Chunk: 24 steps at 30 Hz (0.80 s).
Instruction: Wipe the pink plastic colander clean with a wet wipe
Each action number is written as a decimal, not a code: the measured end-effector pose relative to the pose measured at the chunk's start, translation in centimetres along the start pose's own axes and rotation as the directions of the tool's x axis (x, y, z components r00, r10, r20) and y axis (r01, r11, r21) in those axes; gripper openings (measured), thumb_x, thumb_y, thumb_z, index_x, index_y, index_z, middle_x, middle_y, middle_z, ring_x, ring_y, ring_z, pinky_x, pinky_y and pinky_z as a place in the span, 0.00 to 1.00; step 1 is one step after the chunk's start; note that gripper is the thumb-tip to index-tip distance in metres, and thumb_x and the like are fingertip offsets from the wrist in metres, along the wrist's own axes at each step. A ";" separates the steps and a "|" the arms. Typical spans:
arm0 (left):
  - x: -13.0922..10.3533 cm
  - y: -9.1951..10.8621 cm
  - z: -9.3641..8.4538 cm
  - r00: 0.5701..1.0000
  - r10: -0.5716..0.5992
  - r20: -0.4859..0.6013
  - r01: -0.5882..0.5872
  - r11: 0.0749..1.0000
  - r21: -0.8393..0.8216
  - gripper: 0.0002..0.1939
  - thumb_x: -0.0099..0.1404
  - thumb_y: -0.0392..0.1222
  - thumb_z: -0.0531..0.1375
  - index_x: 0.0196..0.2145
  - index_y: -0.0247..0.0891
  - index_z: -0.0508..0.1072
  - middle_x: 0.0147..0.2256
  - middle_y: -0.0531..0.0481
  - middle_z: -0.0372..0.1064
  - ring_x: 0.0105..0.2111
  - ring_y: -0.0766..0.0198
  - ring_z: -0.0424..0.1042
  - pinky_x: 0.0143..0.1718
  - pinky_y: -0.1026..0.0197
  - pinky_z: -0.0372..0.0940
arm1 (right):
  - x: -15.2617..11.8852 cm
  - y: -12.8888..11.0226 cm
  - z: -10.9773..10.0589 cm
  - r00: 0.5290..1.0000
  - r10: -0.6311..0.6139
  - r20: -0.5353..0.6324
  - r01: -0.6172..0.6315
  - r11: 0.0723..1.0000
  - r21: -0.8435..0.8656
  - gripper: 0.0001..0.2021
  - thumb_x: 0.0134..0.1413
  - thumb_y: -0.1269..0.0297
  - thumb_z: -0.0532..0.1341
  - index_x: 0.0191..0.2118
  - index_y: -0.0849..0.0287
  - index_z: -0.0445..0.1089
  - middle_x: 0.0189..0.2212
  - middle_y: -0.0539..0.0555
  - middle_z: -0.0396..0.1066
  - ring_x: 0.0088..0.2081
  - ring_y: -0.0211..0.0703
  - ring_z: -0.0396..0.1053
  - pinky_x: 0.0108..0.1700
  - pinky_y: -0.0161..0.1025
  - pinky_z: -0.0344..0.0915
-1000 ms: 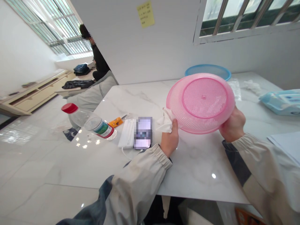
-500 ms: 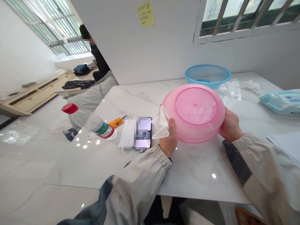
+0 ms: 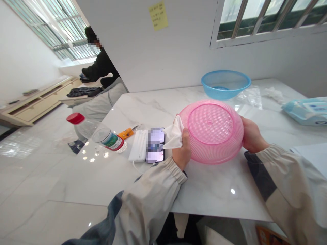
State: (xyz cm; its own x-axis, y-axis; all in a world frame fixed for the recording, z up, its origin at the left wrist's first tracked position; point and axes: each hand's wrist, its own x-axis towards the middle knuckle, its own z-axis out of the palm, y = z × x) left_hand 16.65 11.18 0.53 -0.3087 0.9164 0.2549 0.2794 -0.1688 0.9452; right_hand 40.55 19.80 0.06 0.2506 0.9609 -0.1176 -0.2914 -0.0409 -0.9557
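Pink colander (image 3: 209,124) is held over the bench (image 3: 212,194), tilted, its round base turned up toward the camera. The left grip (image 3: 182,149) pinches a white wipe (image 3: 175,134) against the near left rim, thumb in front. The right grip (image 3: 251,136) is closed on the right edge, its fingertips hidden behind the mesh. Behind stands a blue basin (image 3: 226,85), with crumpled clear plastic (image 3: 251,97) just beside it and a light-blue wipes pack (image 3: 306,110) farther right. Left of the wipe lie a phone (image 3: 159,136), a white power bank (image 3: 138,146) and an orange item (image 3: 126,133); a red-capped bottle (image 3: 98,132) is beyond them.
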 end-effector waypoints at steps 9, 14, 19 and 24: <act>0.1 -0.2 0.6 1.000 0.019 -0.023 -0.021 0.995 -0.099 0.34 0.81 0.61 0.55 0.78 0.48 0.67 0.75 0.48 0.67 0.84 0.53 0.40 0.87 0.43 0.32 | -0.7 -0.3 1.0 0.993 -0.008 -0.118 0.027 0.986 0.165 0.06 0.62 0.63 0.73 0.33 0.57 0.84 0.31 0.48 0.80 0.32 0.38 0.73 0.42 0.37 0.78; 0.0 -0.7 0.9 0.998 0.041 0.042 -0.037 0.996 -0.081 0.29 0.84 0.57 0.52 0.74 0.48 0.73 0.72 0.46 0.73 0.84 0.52 0.47 0.87 0.44 0.39 | -0.5 -0.4 1.4 0.985 -0.045 -0.166 0.107 0.918 0.383 0.17 0.74 0.70 0.63 0.30 0.58 0.78 0.28 0.46 0.74 0.28 0.32 0.70 0.34 0.26 0.73; -0.1 -1.2 1.2 0.986 0.077 0.150 -0.064 0.994 -0.092 0.27 0.84 0.54 0.51 0.72 0.47 0.76 0.69 0.42 0.76 0.80 0.47 0.59 0.86 0.43 0.45 | 0.4 -0.3 1.4 0.953 -0.060 -0.296 0.196 0.868 0.456 0.20 0.81 0.67 0.57 0.35 0.59 0.81 0.36 0.49 0.81 0.38 0.34 0.78 0.44 0.29 0.79; -0.2 -1.2 1.3 0.978 0.042 0.205 -0.024 0.996 -0.091 0.25 0.84 0.53 0.54 0.69 0.43 0.77 0.65 0.39 0.79 0.79 0.48 0.61 0.85 0.44 0.45 | 1.1 0.1 1.0 0.919 -0.111 -0.379 0.295 0.832 0.470 0.18 0.81 0.64 0.58 0.38 0.58 0.82 0.41 0.50 0.82 0.44 0.35 0.80 0.51 0.30 0.79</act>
State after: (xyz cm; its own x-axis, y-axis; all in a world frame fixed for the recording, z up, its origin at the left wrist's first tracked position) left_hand 17.58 11.70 -0.93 -0.1035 0.9635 0.2470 0.2025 -0.2228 0.9536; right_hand 39.93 21.14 0.10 0.6126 0.7835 -0.1042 -0.6025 0.3776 -0.7032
